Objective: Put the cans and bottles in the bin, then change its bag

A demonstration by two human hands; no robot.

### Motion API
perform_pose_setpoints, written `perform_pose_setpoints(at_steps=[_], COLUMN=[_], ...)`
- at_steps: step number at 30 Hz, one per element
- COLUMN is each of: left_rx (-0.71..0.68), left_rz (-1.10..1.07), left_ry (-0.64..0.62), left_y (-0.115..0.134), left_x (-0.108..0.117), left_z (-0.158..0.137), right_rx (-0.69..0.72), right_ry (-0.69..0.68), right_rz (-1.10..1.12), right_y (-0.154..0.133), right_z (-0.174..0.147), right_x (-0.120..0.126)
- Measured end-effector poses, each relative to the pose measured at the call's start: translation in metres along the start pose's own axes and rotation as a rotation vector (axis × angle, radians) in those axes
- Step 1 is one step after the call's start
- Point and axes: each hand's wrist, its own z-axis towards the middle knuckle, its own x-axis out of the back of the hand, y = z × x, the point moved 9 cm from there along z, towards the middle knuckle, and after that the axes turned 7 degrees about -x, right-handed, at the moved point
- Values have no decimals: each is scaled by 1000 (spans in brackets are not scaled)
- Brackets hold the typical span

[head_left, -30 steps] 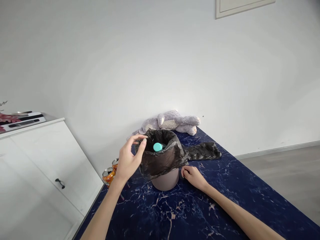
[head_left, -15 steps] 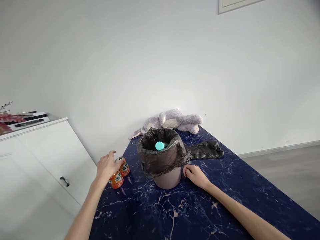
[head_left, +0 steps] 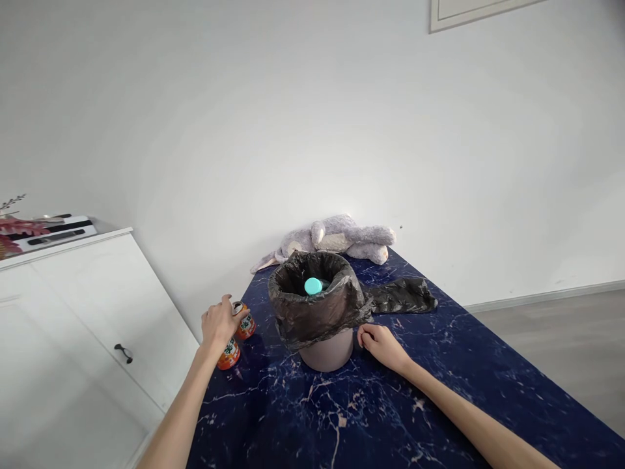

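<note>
My left hand (head_left: 221, 324) is at the far one of two orange drink cans, its thumb and fingers closed about the upper part of that far can (head_left: 247, 326). The near can (head_left: 229, 355) stands just below the hand, partly covered by it. My right hand (head_left: 381, 345) rests on the table with curled fingers and nothing visible in them, close to the right side of a trash bin (head_left: 328, 355). A black plastic bag (head_left: 319, 319) lines the bin and folds over its rim. Inside, a bottle's turquoise cap (head_left: 313, 286) shows; its body is mostly hidden.
Part of the bag (head_left: 405, 295) trails onto the dark blue marbled table (head_left: 293, 423) at the right. Behind the bin, a grey plush toy (head_left: 336, 234) lies against the wall. A white cabinet (head_left: 88, 339) with a dark handle stands at the left, beside the table.
My left hand has shifted right, toward the far can, and closed on it. That can has moved slightly right and up in view. My right hand stays in place.
</note>
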Motion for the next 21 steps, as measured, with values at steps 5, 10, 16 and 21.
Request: perform_pose_setpoints(at_steps=[5, 10, 16, 21], left_rx=[8, -153, -310, -349], left_rz=[-124, -442, -559, -646], left_ry=[475, 878, 749, 499], left_y=[14, 54, 109, 131], left_x=[98, 191, 182, 146], left_z=[-19, -59, -64, -55], right_rx=[6, 11, 19, 15], right_ry=[3, 1, -3, -8], right_rz=[6, 7, -1, -5], right_y=[1, 3, 1, 0], right_z=[0, 0, -1, -1], right_x=[-1, -2, -2, -2])
